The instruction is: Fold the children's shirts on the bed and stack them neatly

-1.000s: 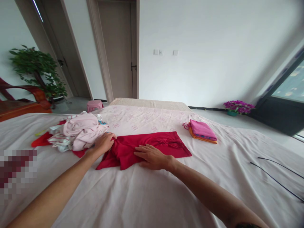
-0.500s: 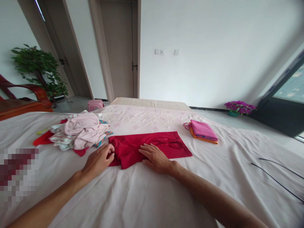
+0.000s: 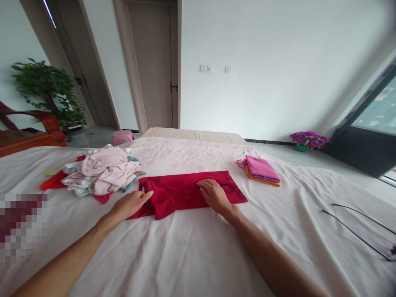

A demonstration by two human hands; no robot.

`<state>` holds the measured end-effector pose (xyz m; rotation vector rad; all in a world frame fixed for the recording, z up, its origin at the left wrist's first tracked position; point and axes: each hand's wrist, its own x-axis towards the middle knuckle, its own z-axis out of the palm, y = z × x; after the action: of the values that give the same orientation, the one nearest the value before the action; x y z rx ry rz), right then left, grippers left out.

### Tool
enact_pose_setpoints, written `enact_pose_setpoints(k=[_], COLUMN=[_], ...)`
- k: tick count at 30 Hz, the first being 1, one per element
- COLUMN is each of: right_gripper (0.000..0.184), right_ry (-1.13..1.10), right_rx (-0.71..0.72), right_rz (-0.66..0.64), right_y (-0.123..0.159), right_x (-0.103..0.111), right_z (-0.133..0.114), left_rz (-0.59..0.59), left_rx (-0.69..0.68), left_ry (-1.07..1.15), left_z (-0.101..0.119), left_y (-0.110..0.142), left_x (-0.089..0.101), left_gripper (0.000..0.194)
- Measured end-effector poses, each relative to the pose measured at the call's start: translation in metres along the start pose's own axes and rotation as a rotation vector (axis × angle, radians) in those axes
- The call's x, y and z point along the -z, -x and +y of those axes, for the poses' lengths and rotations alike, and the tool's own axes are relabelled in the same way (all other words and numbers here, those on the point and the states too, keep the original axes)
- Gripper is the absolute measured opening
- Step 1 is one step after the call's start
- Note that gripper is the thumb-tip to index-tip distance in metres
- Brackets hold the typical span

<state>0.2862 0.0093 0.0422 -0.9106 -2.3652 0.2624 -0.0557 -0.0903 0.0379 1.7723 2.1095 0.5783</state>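
A red garment (image 3: 182,189) lies folded lengthwise on a pale bedsheet (image 3: 192,255), its left end bunched and its kind unclear. My left hand (image 3: 131,204) is at that bunched end, thumb and fingers closed on the fabric edge; the fingers underneath are partly hidden. My right hand (image 3: 216,198) rests on the garment's right half, fingers bent and lying on the cloth. It covers the gathered part seen there before. To the left sits a loose heap of clothes (image 3: 105,169), mostly pale pink and white. On the right is a stack of folded pink and orange clothes (image 3: 262,169).
Black cords (image 3: 355,231) lie on the sheet at the right. Beyond the bed are a pink stool (image 3: 123,137), a wooden chair (image 3: 46,123), a green plant (image 3: 49,90) and purple flowers (image 3: 309,139). A door (image 3: 151,62) and white wall stand behind.
My left hand has come nearer from the garment's far left corner to its left end. My right hand has slid rightward along the fabric, its fingers now more bent.
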Motion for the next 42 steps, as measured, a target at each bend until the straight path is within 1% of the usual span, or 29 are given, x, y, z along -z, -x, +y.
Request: enact_pose_setpoints(k=[2, 3, 5, 7, 10, 12, 14, 16, 19, 21, 23, 24, 26, 28, 29, 30, 31, 34, 36, 40, 42], right_gripper=[0.032, 0.033, 0.034, 0.035, 0.037, 0.039, 0.041, 0.039, 0.031, 0.026, 0.024, 0.024, 0.025, 0.026, 0.026, 0.026, 0.028, 0.035, 0.035, 0.033, 0.033], right_ry=[0.068, 0.104, 0.168, 0.216, 0.236, 0.234, 0.24, 0.253, 0.276, 0.304, 0.341, 0.358, 0.378, 0.375, 0.37, 0.364, 0.359, 0.345, 0.33, 0.346, 0.391], right_rx=[-0.07, -0.105, -0.169, -0.21, -0.22, -0.209, -0.2, -0.193, -0.186, -0.201, -0.246, -0.272, -0.306, -0.305, -0.301, -0.297, -0.29, -0.259, -0.234, -0.209, -0.219], right_rz=[0.015, 0.013, 0.0, -0.024, -0.073, -0.105, -0.135, -0.156, -0.205, -0.248, -0.275, -0.266, -0.197, -0.112, -0.091, -0.092, -0.107, -0.177, -0.193, -0.15, -0.159], right_y=[-0.001, -0.001, -0.002, -0.003, -0.004, -0.004, -0.004, -0.006, -0.012, -0.018, -0.025, -0.028, -0.032, -0.034, -0.033, -0.031, -0.029, -0.02, -0.015, -0.007, -0.004], right_x=[0.006, 0.009, 0.014, 0.019, 0.022, 0.023, 0.024, 0.024, 0.026, 0.029, 0.033, 0.035, 0.04, 0.042, 0.043, 0.042, 0.041, 0.037, 0.036, 0.04, 0.042], right_z=[0.011, 0.016, 0.023, 0.03, 0.038, 0.044, 0.049, 0.052, 0.053, 0.052, 0.05, 0.049, 0.046, 0.046, 0.047, 0.049, 0.052, 0.06, 0.064, 0.066, 0.068], left_rz=[-0.088, -0.123, -0.167, -0.187, -0.162, -0.089, 0.004, 0.05, 0.008, -0.009, 0.013, 0.031, 0.078, 0.142, 0.165, 0.177, 0.172, 0.104, 0.085, 0.086, 0.075], left_rx=[0.032, 0.047, 0.102, 0.189, 0.273, 0.306, 0.356, 0.399, 0.475, 0.511, 0.488, 0.451, 0.322, 0.189, 0.146, 0.134, 0.155, 0.295, 0.352, 0.324, 0.296], left_ry=[0.011, 0.058, 0.229, 0.425, 0.609, 0.772, 0.993, 1.173, 1.389, 1.485, 1.51, 1.504, 1.495, 1.491, 1.478, 1.451, 1.41, 1.222, 1.132, 1.053, 0.938], left_z=[-0.003, -0.002, 0.002, 0.009, 0.019, 0.025, 0.029, 0.034, 0.041, 0.045, 0.048, 0.049, 0.053, 0.055, 0.055, 0.054, 0.052, 0.043, 0.036, 0.029, 0.026], left_y=[-0.004, -0.006, -0.007, -0.008, -0.007, -0.006, -0.007, -0.009, -0.016, -0.022, -0.029, -0.032, -0.036, -0.036, -0.035, -0.032, -0.029, -0.015, -0.007, 0.006, 0.01], left_x=[-0.004, -0.006, -0.007, -0.005, -0.001, 0.003, 0.006, 0.008, 0.008, 0.009, 0.011, 0.013, 0.019, 0.024, 0.025, 0.025, 0.022, 0.011, 0.005, 0.005, 0.006], left_gripper=[0.053, 0.051, 0.042, 0.032, 0.028, 0.027, 0.025, 0.022, 0.019, 0.018, 0.021, 0.022, 0.023, 0.024, 0.024, 0.024, 0.024, 0.027, 0.029, 0.035, 0.038])
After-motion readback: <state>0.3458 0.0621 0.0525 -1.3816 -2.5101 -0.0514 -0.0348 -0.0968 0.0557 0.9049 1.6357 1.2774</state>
